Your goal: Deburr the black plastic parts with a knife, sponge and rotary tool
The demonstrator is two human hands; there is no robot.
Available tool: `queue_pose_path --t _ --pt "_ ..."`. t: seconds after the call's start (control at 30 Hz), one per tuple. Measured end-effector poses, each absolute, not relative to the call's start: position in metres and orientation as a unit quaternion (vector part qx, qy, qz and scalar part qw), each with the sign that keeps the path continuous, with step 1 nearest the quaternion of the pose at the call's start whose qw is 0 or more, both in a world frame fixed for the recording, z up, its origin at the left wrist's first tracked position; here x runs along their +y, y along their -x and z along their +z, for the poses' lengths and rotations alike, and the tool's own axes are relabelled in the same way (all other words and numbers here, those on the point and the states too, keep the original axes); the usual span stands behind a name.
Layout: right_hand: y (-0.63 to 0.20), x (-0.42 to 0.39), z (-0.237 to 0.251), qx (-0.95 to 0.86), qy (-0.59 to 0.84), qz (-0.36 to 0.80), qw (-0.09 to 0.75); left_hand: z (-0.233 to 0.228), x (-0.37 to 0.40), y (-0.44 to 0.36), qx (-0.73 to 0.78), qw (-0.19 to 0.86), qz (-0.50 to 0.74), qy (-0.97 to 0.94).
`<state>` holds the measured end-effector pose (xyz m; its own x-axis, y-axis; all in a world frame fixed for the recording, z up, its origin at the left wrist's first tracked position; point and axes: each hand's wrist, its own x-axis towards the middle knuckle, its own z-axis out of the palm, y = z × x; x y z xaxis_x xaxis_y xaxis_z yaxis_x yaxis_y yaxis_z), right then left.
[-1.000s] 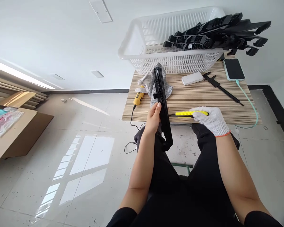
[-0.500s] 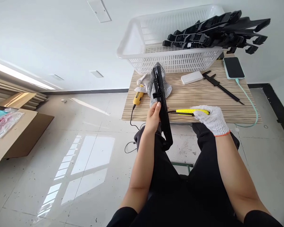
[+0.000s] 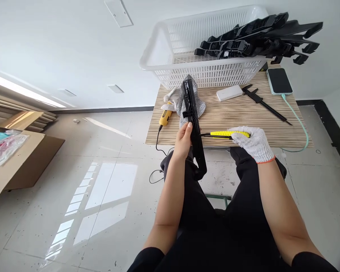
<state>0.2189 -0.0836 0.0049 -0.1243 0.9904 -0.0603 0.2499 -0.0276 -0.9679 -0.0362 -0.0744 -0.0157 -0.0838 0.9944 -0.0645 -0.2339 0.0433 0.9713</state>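
My bare left hand (image 3: 183, 140) is closed around a long black plastic part (image 3: 195, 126), which stands tilted at the table's front edge, its lower end over my left leg. My right hand (image 3: 252, 142), in a white knit glove with an orange cuff, grips yellow-and-black tweezers (image 3: 225, 133). Their dark tip points left and reaches the side of the plastic part; whether it touches cannot be made out. Behind the part's upper end lies a grey cloth (image 3: 200, 105). Beside it are a white glove (image 3: 172, 99) and a yellow corded tool (image 3: 165, 117), partly covered by the glove.
A white plastic basket (image 3: 204, 68) at the back holds several long black parts (image 3: 243, 39) jutting out rightward. On the wooden table (image 3: 229, 115) lie a white block (image 3: 229, 93), a black caliper (image 3: 260, 100) and a phone-like device (image 3: 279, 81) with a cable. A cardboard box (image 3: 28, 162) stands left.
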Motion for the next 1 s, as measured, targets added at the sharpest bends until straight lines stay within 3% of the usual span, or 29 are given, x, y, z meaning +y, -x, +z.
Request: queue_pose_path --t 0.13,0.23,0.37,0.5,0.6,0.77,1.0 --pt "-0.219 -0.083 0.004 -0.608 0.518 0.495 0.343 -0.017 -0.074 0.037 0.467 0.545 0.564 -0.409" --pt "-0.22 -0.083 0.004 -0.569 0.525 0.495 0.395 -0.018 -0.073 0.037 0.464 0.54 0.57 -0.41" --pt "-0.219 -0.083 0.004 -0.599 0.521 0.489 0.361 -0.017 -0.074 0.036 0.466 0.547 0.563 -0.408" --pt "-0.219 -0.084 0.005 -0.558 0.528 0.492 0.41 -0.015 -0.075 0.035 0.468 0.55 0.566 -0.397" --pt "-0.218 -0.081 0.004 -0.59 0.517 0.498 0.369 -0.016 -0.074 0.036 0.471 0.55 0.564 -0.398" --pt "-0.214 -0.071 -0.007 -0.442 0.547 0.499 0.506 -0.02 -0.069 0.037 0.458 0.555 0.578 -0.384" --pt "-0.21 -0.066 -0.008 -0.413 0.539 0.493 0.544 -0.022 -0.064 0.033 0.421 0.567 0.625 -0.332"
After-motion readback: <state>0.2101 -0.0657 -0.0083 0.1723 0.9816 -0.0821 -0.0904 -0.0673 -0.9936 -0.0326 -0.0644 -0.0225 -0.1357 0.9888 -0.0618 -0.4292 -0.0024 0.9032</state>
